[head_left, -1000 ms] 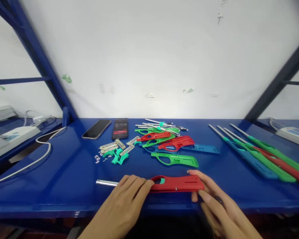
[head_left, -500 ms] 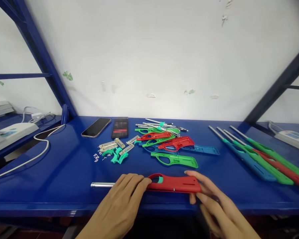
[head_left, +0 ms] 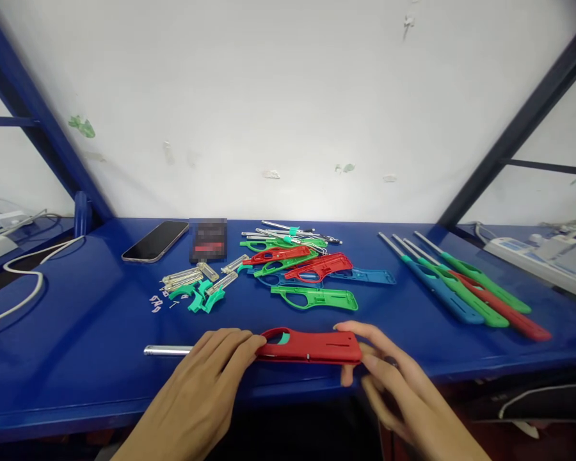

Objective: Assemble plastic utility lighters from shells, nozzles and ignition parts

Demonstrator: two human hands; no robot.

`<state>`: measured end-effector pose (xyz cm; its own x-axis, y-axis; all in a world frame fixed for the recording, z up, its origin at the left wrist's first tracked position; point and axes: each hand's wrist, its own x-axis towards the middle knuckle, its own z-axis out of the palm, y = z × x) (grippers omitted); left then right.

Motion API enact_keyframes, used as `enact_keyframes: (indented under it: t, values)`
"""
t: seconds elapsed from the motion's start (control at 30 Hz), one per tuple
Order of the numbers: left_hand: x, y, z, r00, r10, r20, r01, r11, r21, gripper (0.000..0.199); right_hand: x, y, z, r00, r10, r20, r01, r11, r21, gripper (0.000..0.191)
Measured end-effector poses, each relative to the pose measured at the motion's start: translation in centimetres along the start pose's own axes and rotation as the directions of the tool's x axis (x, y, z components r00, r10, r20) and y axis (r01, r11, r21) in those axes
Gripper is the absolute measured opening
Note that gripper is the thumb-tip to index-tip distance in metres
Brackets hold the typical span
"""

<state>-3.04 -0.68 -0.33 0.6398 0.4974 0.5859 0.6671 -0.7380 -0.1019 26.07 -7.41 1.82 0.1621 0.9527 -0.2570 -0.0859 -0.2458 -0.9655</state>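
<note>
A red long-nosed lighter point(head_left: 317, 346) lies sideways at the table's front edge, its metal tube pointing left. My left hand point(head_left: 206, 378) is closed over the front of it, covering the base of the tube. A teal trigger shows inside the finger loop. At the butt end, my right hand point(head_left: 393, 378) grips the red handle between thumb and fingers. Behind the lighter lie an open green half shell point(head_left: 326, 298) and a red half shell point(head_left: 329, 266). Several teal triggers point(head_left: 202, 298) and clear fuel tanks point(head_left: 185, 279) are gathered to the left.
Several whole lighters point(head_left: 480, 301) lie side by side at the right. Metal tubes with wires point(head_left: 278, 235) are heaped at the back. A phone point(head_left: 156, 241) and a dark pixelated box point(head_left: 208, 241) stand at the back left. A white cable point(head_left: 41, 269) runs along the left.
The view has turned to the right, so everything sits further left in the picture. Both hands keep their hold on the red lighter, with little visible change in grip.
</note>
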Motion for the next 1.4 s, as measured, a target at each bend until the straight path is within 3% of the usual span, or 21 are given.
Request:
enact_keyframes:
  t: [0.23, 0.47, 0.8, 1.13, 1.4]
  values:
    - [0.2, -0.1, -0.2, 0.998, -0.02, 0.066, 0.026, 0.995, -0.098, 0.035, 0.0, -0.1, 0.0, 0.999, -0.006, 0.035, 0.007, 1.0, -0.019, 0.061]
    - [1.3, 0.3, -0.9, 1.0, 0.006, -0.028, -0.008, 0.997, -0.079, 0.039, -0.1, 0.1, -0.1, 0.998, -0.025, 0.064, 0.025, 1.0, 0.009, 0.056]
    - [1.0, 0.0, -0.3, 0.998, -0.051, -0.04, 0.047, 0.993, -0.111, 0.031, -0.1, -0.4, 0.6, 0.995, -0.062, 0.079, 0.071, 0.991, -0.114, 0.061]
    - [3.4, -1.5, -1.7, 0.994, 0.079, -0.079, -0.081, 0.996, -0.026, 0.034, 0.5, -0.4, 0.2, 0.977, -0.046, 0.208, 0.09, 0.975, -0.205, 0.05]
    - [2.5, -2.9, -1.7, 0.997, 0.016, -0.074, -0.019, 0.999, -0.038, 0.042, 0.2, -1.0, 0.6, 0.981, -0.066, 0.18, 0.104, 0.972, -0.21, 0.05]
